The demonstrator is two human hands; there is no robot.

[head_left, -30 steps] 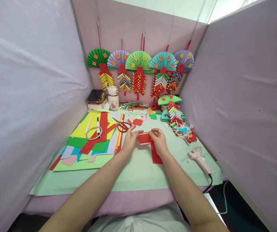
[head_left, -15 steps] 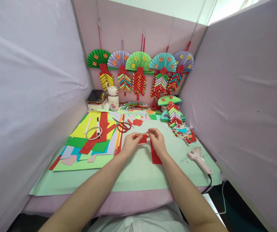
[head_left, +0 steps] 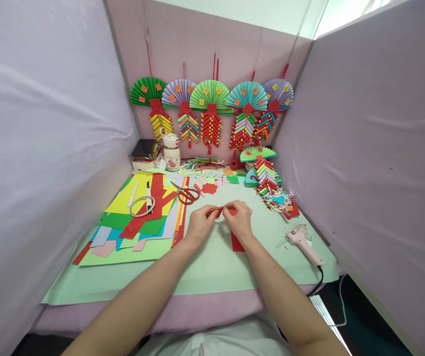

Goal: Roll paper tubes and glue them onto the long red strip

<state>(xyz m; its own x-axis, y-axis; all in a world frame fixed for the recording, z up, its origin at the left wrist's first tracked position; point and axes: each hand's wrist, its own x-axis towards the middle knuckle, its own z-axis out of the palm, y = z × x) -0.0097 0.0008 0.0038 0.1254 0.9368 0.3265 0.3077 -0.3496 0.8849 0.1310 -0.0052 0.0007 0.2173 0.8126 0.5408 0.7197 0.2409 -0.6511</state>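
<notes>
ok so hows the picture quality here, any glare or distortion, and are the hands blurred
Head view: washed-out glare at the bright opening, top right; head view: the left wall and right wall look stretched, wide-angle style; head view: left hand and right hand look fairly sharp, but the red paper between them is too hidden to judge.

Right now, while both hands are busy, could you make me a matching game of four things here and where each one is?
1. small red paper piece
2. red-handled scissors
3. hot glue gun
4. lidded bottle

A. joined to a black cord
B. standing near the pink back wall
C. pinched by the left hand and right hand
D. lying beyond the left hand

Pairs: 1-C, 2-D, 3-A, 4-B
</notes>
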